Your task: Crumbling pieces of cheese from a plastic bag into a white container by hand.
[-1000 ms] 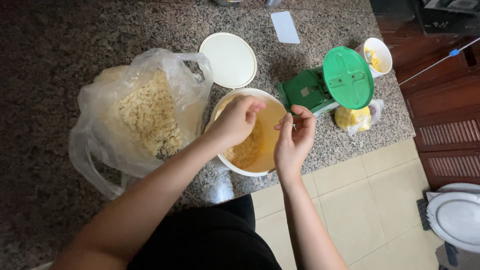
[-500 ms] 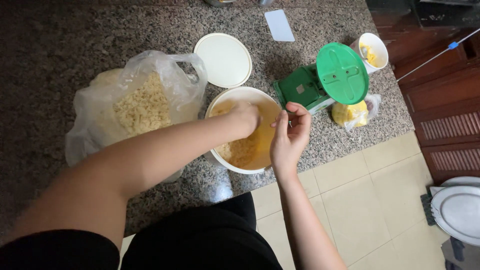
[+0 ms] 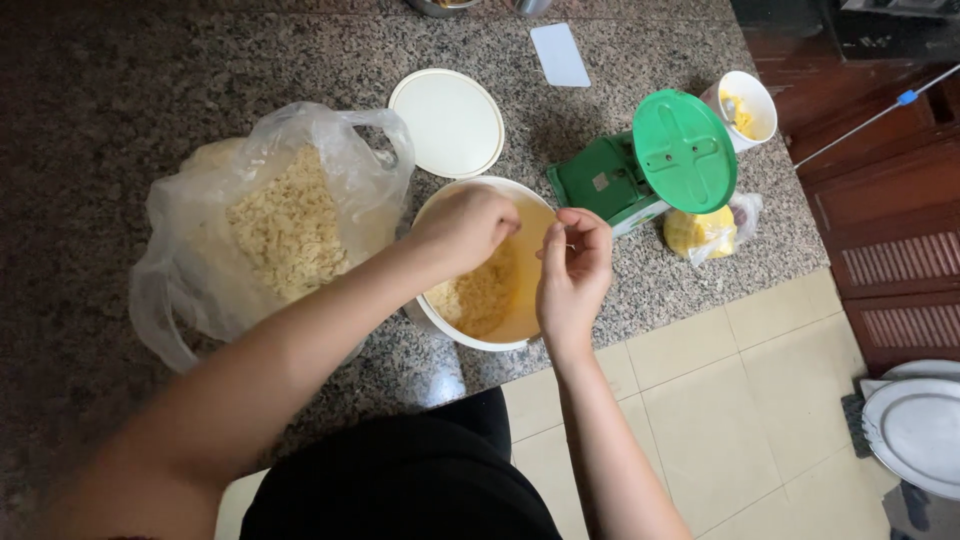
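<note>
White plastic tub of pale crumbly food sits at frame centre on the granite surface. Left hand hovers over it, fingers curled together; right hand, at its right rim, pinches thumb to fingertips.

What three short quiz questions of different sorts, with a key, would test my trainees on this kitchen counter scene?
1. True or false: both hands are over the white bowl.
2. Which thing lies just beyond the bowl? A a round white lid, B a knife, C a red pan.
3. Fill in: the clear plastic bag of pale noodles sits on the person's ____ side of the bowl.

Key:
1. True: the left hand and right hand are both above it.
2. A, the round white lid.
3. Left; the green scale is on the other side.
</note>
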